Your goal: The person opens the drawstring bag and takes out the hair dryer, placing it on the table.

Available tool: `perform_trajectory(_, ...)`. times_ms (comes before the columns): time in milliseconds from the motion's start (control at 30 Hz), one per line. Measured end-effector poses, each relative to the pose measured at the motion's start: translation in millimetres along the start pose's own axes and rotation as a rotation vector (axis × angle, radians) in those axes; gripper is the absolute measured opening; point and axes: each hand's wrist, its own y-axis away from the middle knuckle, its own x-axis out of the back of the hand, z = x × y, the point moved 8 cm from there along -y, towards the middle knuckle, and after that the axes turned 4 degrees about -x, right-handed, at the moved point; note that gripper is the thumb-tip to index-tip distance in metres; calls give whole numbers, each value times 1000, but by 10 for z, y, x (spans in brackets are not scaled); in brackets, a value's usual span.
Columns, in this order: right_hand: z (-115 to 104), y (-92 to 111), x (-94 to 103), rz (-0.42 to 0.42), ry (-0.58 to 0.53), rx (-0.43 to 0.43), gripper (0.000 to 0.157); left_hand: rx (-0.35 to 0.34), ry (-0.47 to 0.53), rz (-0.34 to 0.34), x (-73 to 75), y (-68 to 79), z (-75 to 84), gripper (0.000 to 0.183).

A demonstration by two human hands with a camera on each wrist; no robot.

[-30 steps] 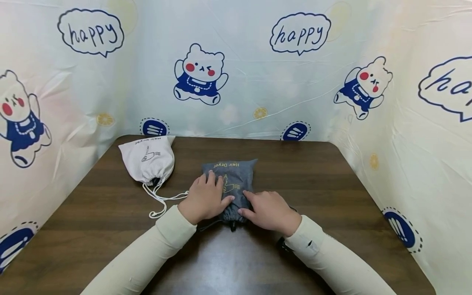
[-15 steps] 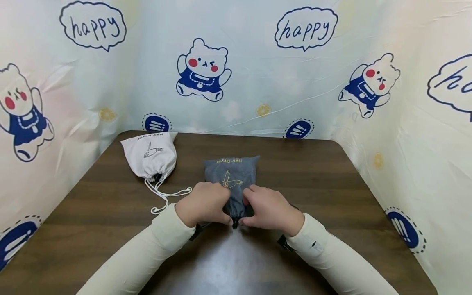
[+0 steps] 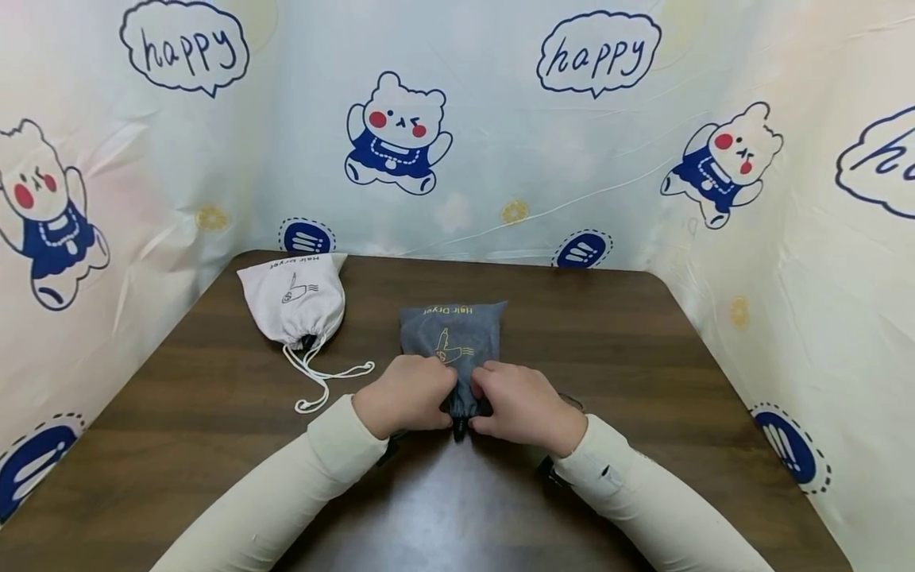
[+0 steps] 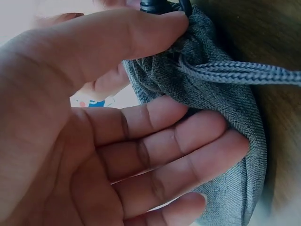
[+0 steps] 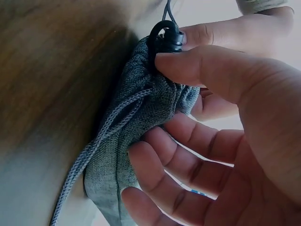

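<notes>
One white cloth drawstring bag (image 3: 295,298) lies left of centre in the head view; at centre, the left hand (image 3: 406,392), knuckles bent, lightly grips one side of the gathered neck of one dark-grey woven drawstring bag (image 3: 457,330); right of centre, the right hand (image 3: 527,405), fingers curved, thumb beside one black toggle (image 5: 168,41), lightly grips the other.

A creased pale sheet (image 3: 486,143) is hanging behind the table (image 3: 586,334) and along both its sides, turning bluish at the back, pinkish to the left and cream to the right. Printed bears (image 3: 396,135) are raising their arms, bubbles (image 3: 599,54) are reading "happy", and orange slices (image 3: 514,212) and blue ovals (image 3: 584,249) are dotting the lower part. The brown wood-grain table is showing rounded far corners, and soft glare (image 3: 429,508) is whitening its near part
</notes>
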Motion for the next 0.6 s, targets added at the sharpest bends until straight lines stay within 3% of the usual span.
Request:
perform_trajectory(367,28,39,224,89,-19,-10,25,-12,20,98,201,40,18,25)
perform_trajectory(600,64,59,353,141,-44,-19,21,23,55,177,275,55,-9,26)
